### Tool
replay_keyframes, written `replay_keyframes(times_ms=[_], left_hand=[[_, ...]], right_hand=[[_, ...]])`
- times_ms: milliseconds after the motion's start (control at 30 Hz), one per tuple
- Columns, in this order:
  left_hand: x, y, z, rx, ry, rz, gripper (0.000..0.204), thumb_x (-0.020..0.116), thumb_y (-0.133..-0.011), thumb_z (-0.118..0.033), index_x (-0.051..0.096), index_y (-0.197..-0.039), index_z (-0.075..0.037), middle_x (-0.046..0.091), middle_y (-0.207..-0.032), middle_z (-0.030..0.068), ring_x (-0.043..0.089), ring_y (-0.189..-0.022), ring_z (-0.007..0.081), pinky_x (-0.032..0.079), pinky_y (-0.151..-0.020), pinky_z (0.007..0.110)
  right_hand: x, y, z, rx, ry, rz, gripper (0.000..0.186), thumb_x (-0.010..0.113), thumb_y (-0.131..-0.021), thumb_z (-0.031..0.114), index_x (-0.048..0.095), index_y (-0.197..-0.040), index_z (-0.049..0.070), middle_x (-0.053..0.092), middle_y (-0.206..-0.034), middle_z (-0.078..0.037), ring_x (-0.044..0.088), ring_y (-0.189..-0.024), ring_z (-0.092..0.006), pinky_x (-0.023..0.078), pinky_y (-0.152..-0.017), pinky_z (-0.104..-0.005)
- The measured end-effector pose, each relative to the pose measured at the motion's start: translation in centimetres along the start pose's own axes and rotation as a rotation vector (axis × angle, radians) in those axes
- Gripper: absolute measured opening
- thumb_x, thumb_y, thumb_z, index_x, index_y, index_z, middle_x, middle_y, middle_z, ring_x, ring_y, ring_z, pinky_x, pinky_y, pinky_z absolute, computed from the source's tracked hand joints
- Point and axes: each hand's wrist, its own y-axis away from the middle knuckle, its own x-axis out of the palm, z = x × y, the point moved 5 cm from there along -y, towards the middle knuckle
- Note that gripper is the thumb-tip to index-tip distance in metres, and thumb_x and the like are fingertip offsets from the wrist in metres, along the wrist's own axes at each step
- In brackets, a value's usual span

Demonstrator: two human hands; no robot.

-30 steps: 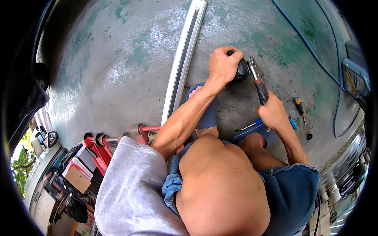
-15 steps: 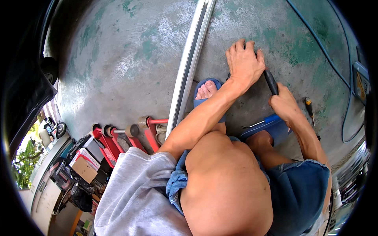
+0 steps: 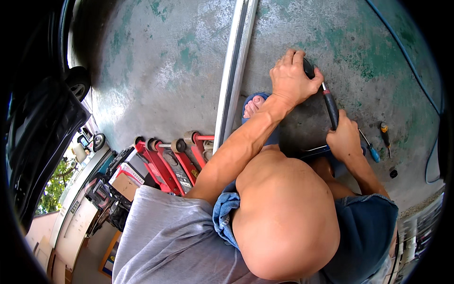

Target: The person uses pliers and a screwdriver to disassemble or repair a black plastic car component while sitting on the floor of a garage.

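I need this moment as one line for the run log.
left hand: holds black part; right hand: grips black-and-red-handled tool; nearby: yellow-and-black screwdriver, blue-handled tool, metal rail

Small printing seen on a red-and-white box (image 3: 132, 173), pale marks borne by red lifting equipment (image 3: 156, 171), no wording able to be read

This is looking like a garage workshop: a dark vehicle (image 3: 42, 123) is standing leftward; red jack-like frames (image 3: 153, 168) are sitting nearby; green paint (image 3: 371, 68) is patching the concrete floor (image 3: 189, 106); a screwdriver (image 3: 385, 136) and blue hose (image 3: 402, 46) are lying there.
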Motion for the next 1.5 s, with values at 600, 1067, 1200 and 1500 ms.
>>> replay_keyframes(times_ms=[600, 1067, 1200, 1500], left_hand=[[-0.9, -0.1, -0.9, 0.025, 0.019, 0.053, 0.035, 0.077, -0.071, -0.027, 0.071, -0.097, -0.004, 0.072, -0.095, 0.0111, 0.072, -0.079, 0.0322, 0.058, -0.071, 0.038], [-1.6, 1.4, 1.7, -0.164, 0.289, 0.42, 0.091, 0.088, -0.068, -0.039, 0.051, -0.143, -0.002, 0.054, -0.139, 0.0249, 0.051, -0.13, 0.0401, 0.041, -0.11, 0.047], [-2.0, 1.4, 2.1, 0.027, 0.223, 0.462, 0.098, 0.088, -0.066, -0.036, 0.044, -0.148, -0.003, 0.053, -0.14, 0.0262, 0.047, -0.132, 0.0431, 0.039, -0.112, 0.049], [-1.9, 1.7, 1.9, 0.063, 0.271, 0.406, 0.088, 0.078, -0.067, -0.021, 0.046, -0.148, -0.01, 0.052, -0.14, 0.0214, 0.048, -0.123, 0.0452, 0.041, -0.109, 0.048]], right_hand=[[3.7, -1.5, -3.9, -0.206, -0.247, -0.07, 0.046, 0.065, -0.079, 0.004, 0.05, -0.123, -0.002, 0.066, -0.106, -0.029, 0.064, -0.097, -0.05, 0.051, -0.085, -0.0555], [0.4, -0.3, -2.0, -0.172, 0.047, -0.179, 0.03, 0.062, -0.08, 0.015, 0.062, -0.1, -0.007, 0.068, -0.092, -0.032, 0.064, -0.098, -0.051, 0.048, -0.09, -0.0559], [-1.1, 0.0, -1.2, -0.076, 0.055, -0.079, 0.032, 0.064, -0.08, 0.019, 0.065, -0.1, -0.006, 0.069, -0.094, -0.031, 0.065, -0.101, -0.0483, 0.048, -0.092, -0.0543], [-0.5, 0.1, -1.1, -0.05, 0.082, 0.0, 0.032, 0.06, -0.078, 0.013, 0.062, -0.102, -0.008, 0.067, -0.095, -0.035, 0.063, -0.102, -0.0513, 0.048, -0.093, -0.0549]])
